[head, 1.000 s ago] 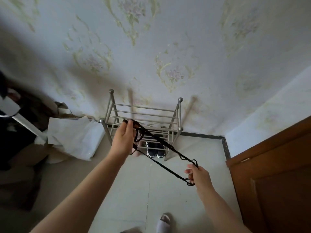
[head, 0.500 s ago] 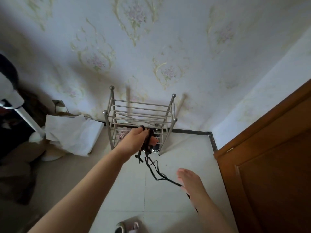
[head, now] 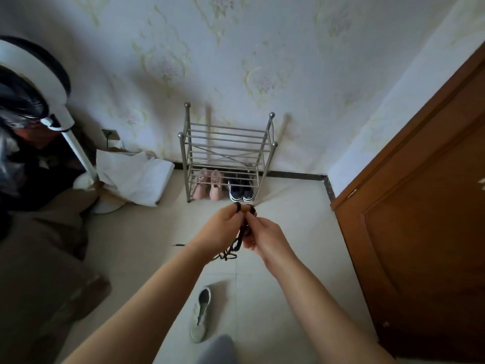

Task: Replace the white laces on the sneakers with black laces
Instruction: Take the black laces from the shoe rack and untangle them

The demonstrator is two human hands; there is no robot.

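The black laces (head: 240, 241) are bunched between my two hands, held in the air above the tiled floor. My left hand (head: 223, 228) grips the bunch from the left, with loops over its fingertips. My right hand (head: 261, 236) pinches the same bunch from the right. Loose ends dangle below the hands. A pair of dark sneakers with white laces (head: 241, 190) stands on the bottom shelf of the metal shoe rack (head: 269, 145), just beyond my hands.
Pink shoes (head: 208, 183) sit beside the sneakers in the rack. A grey slip-on shoe (head: 200, 315) lies on the floor near my feet. A brown wooden door (head: 420, 219) stands at the right. White bags (head: 133, 177) and a fan stand (head: 76, 151) crowd the left.
My right hand has come up from below and joined my left hand on the bunched laces. The laces, earlier stretched between the hands, are now gathered together. The view has tilted down.
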